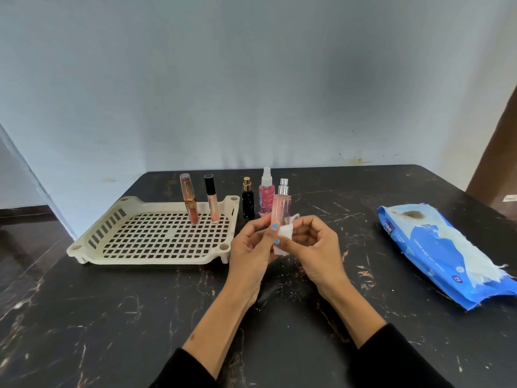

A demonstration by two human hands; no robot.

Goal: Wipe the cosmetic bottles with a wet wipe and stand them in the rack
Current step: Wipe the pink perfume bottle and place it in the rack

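Observation:
My left hand (251, 247) grips the lower part of a pale pink spray bottle with a silver top (281, 203), held upright above the table. My right hand (313, 247) pinches a white wet wipe (285, 233) against the bottle's side. A cream perforated rack (156, 236) lies to the left. Two lip gloss tubes stand in its back right part: one with a clear cap (189, 200), one with a black cap (211, 198). A small black bottle with a gold cap (248, 198) and a pink glitter spray bottle (265, 193) stand on the table just right of the rack.
A blue wet-wipe pack (442, 253) lies at the right with a wipe sticking out of its torn top. The table (112, 317) is black marble. A pale wall runs behind it, and a brown door edge (495, 163) shows at far right.

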